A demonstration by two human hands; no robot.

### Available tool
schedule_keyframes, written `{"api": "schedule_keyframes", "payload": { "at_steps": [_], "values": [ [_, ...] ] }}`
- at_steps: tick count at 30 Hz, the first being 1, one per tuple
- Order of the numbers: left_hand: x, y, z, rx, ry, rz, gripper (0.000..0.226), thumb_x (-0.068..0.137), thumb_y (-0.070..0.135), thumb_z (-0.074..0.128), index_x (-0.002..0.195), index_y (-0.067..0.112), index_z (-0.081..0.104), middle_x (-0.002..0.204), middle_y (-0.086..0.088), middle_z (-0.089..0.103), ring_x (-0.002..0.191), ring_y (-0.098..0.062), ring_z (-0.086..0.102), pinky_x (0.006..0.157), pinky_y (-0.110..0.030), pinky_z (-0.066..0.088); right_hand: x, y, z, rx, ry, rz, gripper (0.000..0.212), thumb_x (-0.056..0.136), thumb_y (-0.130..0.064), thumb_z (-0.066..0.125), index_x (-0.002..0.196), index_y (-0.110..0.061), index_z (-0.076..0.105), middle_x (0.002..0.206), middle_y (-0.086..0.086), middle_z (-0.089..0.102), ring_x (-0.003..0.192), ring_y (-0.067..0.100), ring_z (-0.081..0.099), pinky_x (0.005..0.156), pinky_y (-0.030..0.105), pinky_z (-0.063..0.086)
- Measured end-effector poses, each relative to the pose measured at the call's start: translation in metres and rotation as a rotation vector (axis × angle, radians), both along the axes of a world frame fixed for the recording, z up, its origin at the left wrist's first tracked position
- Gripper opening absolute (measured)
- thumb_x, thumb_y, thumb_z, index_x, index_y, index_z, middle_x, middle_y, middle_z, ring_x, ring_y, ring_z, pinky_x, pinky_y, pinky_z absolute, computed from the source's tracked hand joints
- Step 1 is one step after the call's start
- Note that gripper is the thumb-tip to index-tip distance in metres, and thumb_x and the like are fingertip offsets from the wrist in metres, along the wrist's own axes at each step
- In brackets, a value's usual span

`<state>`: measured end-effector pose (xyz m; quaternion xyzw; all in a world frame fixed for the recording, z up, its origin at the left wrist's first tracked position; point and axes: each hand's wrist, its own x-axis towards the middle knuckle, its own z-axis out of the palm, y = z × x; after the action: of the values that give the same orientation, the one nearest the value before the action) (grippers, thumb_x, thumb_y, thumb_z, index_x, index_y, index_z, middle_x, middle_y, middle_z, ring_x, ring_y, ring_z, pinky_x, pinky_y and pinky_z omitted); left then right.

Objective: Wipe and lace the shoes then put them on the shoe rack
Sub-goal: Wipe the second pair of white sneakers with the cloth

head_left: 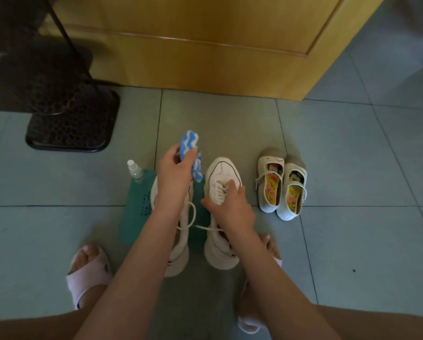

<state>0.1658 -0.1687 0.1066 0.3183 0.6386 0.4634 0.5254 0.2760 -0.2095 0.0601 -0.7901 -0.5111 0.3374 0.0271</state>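
Head view, person crouched over a tiled floor (pixel 340 241).

Left hand (pixel 174 173): fingers closed around a bunched blue-and-white wavy-striped cloth (pixel 192 153), held up clear of the shoes. Most of the cloth sticks out above and to the right of the grip, so a free wad is available as the wiping face. Judgement: held ready, not yet applied.

Right hand (pixel 230 204): laid over the lacing of the right-hand chunky white lace-up sneaker (pixel 221 177), fingers spread across the laces and pressing down, not closed round anything. Likely purpose: pin the shoe against the floor so it does not slide when rubbed.

Second white sneaker (pixel 181 251) lies just beside the first, largely hidden under the left forearm. Both rest on a flat green mat (pixel 136 212), probably to keep moisture and dirt off the tiles. Loose lace ends (pixel 193 217) trail between the two, so lacing looks unfinished.

Small clear spray bottle (pixel 134 170) stands upright at the mat's far left corner, near the left hand.

Pair of small cream strap shoes with patterned insoles (pixel 281 185) sits side by side to the right, off the mat, apparently waiting its turn.

Dark mesh-shelved rack (pixel 70 126), far left, appears to be the destination; no shoes on its visible shelf.
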Motion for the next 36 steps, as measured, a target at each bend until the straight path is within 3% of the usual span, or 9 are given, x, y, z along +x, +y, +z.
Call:
{"api": "schedule_keyframes", "payload": {
  "at_steps": [3, 8, 11, 14, 19, 23, 28, 31, 36],
  "values": [
    [0.006, 0.011, -0.009, 0.023, 0.08, -0.051, 0.01, 0.092, 0.02, 0.055, 0.097, 0.028, 0.057, 0.084, 0.011, 0.061, 0.089, -0.016, 0.063, 0.087, -0.038, 0.053, 0.008, 0.001, 0.001, 0.059, -0.024, 0.042, 0.07, 0.086, -0.045, 0.056, 0.144, -0.021, 0.024, 0.146, 0.008, 0.033, 0.123, 0.03, 0.046, 0.092, 0.037, 0.042],
    [0.029, 0.036, -0.03, 0.108, 0.26, -0.181, 0.026, 0.093, 0.019, 0.052, 0.118, 0.015, 0.06, 0.096, 0.006, 0.062, 0.092, -0.014, 0.06, 0.075, -0.024, 0.047, 0.04, -0.01, 0.004, 0.163, 0.207, -0.072, 0.067, 0.083, -0.037, 0.066, 0.142, -0.027, 0.036, 0.135, -0.002, 0.053, 0.118, 0.015, 0.053, 0.09, 0.024, 0.041],
    [0.047, 0.05, -0.046, 0.107, 0.372, -0.391, 0.036, 0.094, 0.021, 0.051, 0.13, 0.015, 0.053, 0.12, -0.004, 0.062, 0.108, -0.019, 0.058, 0.091, -0.031, 0.046, 0.047, -0.016, 0.005, 0.188, 0.278, -0.159, 0.071, 0.081, -0.035, 0.07, 0.143, -0.021, 0.038, 0.136, -0.002, 0.052, 0.121, 0.014, 0.051, 0.093, 0.019, 0.036],
    [0.058, 0.051, -0.059, 0.069, 0.494, -0.597, 0.036, 0.095, 0.021, 0.049, 0.13, 0.015, 0.055, 0.125, -0.011, 0.06, 0.114, -0.027, 0.055, 0.097, -0.038, 0.043, 0.048, -0.019, 0.0, 0.215, 0.319, -0.203, 0.072, 0.081, -0.035, 0.07, 0.143, -0.019, 0.037, 0.135, -0.001, 0.053, 0.118, 0.013, 0.053, 0.097, 0.025, 0.043],
    [0.046, 0.041, -0.071, 0.063, 0.633, -0.567, 0.036, 0.097, 0.018, 0.045, 0.132, 0.017, 0.052, 0.131, -0.008, 0.057, 0.119, -0.024, 0.053, 0.093, -0.024, 0.035, 0.038, -0.023, -0.009, 0.212, 0.323, -0.197, 0.066, 0.086, -0.032, 0.065, 0.144, -0.023, 0.035, 0.123, 0.0, 0.062, 0.092, 0.004, 0.058, 0.079, 0.018, 0.044],
    [0.045, 0.027, -0.074, 0.077, 0.676, -0.546, 0.037, 0.097, 0.013, 0.043, 0.133, 0.019, 0.051, 0.134, -0.007, 0.055, 0.121, -0.024, 0.052, 0.095, -0.024, 0.035, 0.032, -0.024, -0.013, 0.245, 0.275, -0.163, 0.062, 0.087, -0.034, 0.062, 0.142, -0.022, 0.037, 0.122, 0.0, 0.063, 0.1, 0.009, 0.06, 0.081, 0.021, 0.045],
    [0.043, 0.014, -0.069, 0.048, 0.792, -0.673, 0.043, 0.098, 0.01, 0.037, 0.139, 0.022, 0.042, 0.151, -0.001, 0.033, 0.133, -0.022, 0.04, 0.105, -0.024, 0.027, 0.031, -0.021, -0.015, 0.274, 0.274, -0.13, 0.055, 0.087, -0.031, 0.063, 0.138, -0.019, 0.045, 0.113, -0.007, 0.064, 0.095, 0.007, 0.059, 0.079, 0.02, 0.042],
    [0.042, -0.004, -0.062, 0.012, 0.802, -0.683, 0.044, 0.096, 0.005, 0.039, 0.138, 0.018, 0.043, 0.146, -0.008, 0.039, 0.127, -0.029, 0.044, 0.103, -0.033, 0.034, 0.031, -0.02, -0.02, 0.297, 0.257, -0.121, 0.055, 0.087, -0.032, 0.063, 0.138, -0.018, 0.046, 0.114, -0.001, 0.066, 0.096, 0.008, 0.061, 0.078, 0.019, 0.043],
    [0.047, -0.023, -0.06, -0.054, 0.75, -0.569, 0.036, 0.097, 0.015, 0.038, 0.13, 0.016, 0.051, 0.122, -0.015, 0.059, 0.11, -0.031, 0.056, 0.094, -0.037, 0.042, 0.034, -0.021, -0.022, 0.282, 0.298, -0.141, 0.055, 0.086, -0.035, 0.063, 0.136, -0.019, 0.048, 0.109, -0.001, 0.068, 0.095, 0.008, 0.064, 0.079, 0.022, 0.05]
  ]
}}
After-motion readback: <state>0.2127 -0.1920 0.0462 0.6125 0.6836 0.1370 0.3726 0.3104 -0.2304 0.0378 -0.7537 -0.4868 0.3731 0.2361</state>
